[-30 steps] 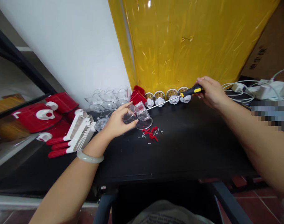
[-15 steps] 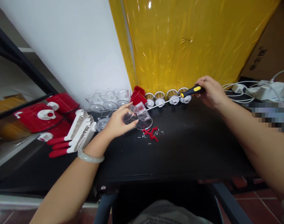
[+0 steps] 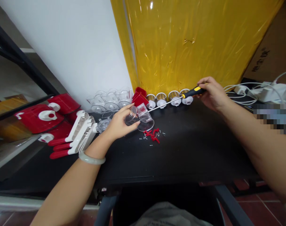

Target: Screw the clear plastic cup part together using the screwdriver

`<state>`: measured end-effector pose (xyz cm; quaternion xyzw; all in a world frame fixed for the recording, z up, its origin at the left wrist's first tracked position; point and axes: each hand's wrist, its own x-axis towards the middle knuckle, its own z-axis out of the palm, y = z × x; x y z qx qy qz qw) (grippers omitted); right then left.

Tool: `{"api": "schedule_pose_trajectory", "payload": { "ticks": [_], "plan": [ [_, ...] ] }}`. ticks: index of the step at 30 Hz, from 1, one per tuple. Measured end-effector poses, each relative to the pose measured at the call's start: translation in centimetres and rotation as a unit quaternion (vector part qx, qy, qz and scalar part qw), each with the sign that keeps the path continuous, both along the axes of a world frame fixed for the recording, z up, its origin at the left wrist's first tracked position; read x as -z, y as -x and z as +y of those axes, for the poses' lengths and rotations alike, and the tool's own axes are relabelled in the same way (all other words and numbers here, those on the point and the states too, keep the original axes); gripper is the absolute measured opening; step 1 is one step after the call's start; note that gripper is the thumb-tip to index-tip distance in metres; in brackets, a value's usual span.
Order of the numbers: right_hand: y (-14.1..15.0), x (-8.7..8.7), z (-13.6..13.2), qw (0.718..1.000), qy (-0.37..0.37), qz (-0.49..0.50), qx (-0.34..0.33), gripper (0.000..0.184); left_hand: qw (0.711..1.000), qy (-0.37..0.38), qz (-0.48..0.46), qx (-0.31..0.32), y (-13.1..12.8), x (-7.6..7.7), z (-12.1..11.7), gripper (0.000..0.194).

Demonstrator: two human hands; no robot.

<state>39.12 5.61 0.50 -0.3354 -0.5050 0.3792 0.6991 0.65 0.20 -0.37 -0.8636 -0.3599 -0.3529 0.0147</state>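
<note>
My left hand (image 3: 123, 122) is closed around a clear plastic housing (image 3: 145, 123), tilted on its side above the black table. In my right hand (image 3: 212, 92) is a screwdriver (image 3: 195, 91) with a black and yellow handle, its long shaft pointing left. The shaft's tip meets the square end of the clear housing; the exact contact point is too small to make out. Just in front of the housing lie several small red plastic pieces (image 3: 154, 138) and loose screws (image 3: 150, 145).
Grater drums (image 3: 161, 99) with white ends line the back, beside red plastic parts (image 3: 140, 97). More clear housings (image 3: 111, 102) stand behind my left hand. White-and-red handles (image 3: 74, 138) and red bases (image 3: 40, 117) sit at left. White cables (image 3: 243, 91) lie at right.
The view has shifted very slightly. My right hand's fingers have changed position a little on the screwdriver handle; the left hand and the housing hold still.
</note>
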Motion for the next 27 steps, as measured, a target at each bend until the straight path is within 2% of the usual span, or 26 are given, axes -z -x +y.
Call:
{"api": "schedule_pose_trajectory", "payload": {
  "ticks": [2,4,8,11,13,16,18,21,24,27],
  "plan": [
    [0.0,-0.2,-0.3,0.999,0.002,0.02,-0.042,0.029,1.0,-0.002,0.0,0.002,0.0,0.0,-0.1,0.021],
    [-0.1,-0.2,-0.4,0.999,0.006,0.008,-0.051,0.028,1.0,-0.001,0.001,0.001,0.0,-0.1,-0.1,0.021],
    [-0.2,0.1,0.1,0.997,0.022,-0.069,0.012,0.043,1.0,0.003,0.0,-0.001,-0.1,-0.1,-0.1,0.021],
    [0.0,0.0,0.0,0.998,0.012,-0.046,0.035,0.03,1.0,0.002,-0.001,0.0,-0.1,-0.2,-0.1,0.021],
    [0.1,-0.3,-0.5,1.0,0.003,0.0,-0.01,0.024,1.0,0.007,-0.001,-0.002,-0.1,-0.2,-0.1,0.021],
    [0.0,-0.5,-0.9,0.997,0.0,0.024,-0.071,0.024,1.0,0.01,-0.003,-0.004,-0.1,-0.1,-0.1,0.021],
    [-0.1,-0.4,-0.7,0.999,0.002,0.002,-0.046,0.028,1.0,0.008,-0.003,-0.003,-0.1,-0.1,-0.1,0.021],
    [-0.2,-0.1,0.0,0.998,0.014,-0.064,0.026,0.042,1.0,0.009,-0.003,-0.003,-0.1,-0.1,-0.1,0.021],
    [-0.1,-0.1,0.1,0.997,0.007,-0.061,0.04,0.029,1.0,0.014,-0.004,-0.009,-0.2,-0.2,-0.2,0.021],
    [0.1,-0.5,-0.7,1.0,-0.009,0.002,-0.03,0.02,1.0,0.016,-0.003,-0.012,-0.2,-0.2,-0.2,0.022]
  ]
}}
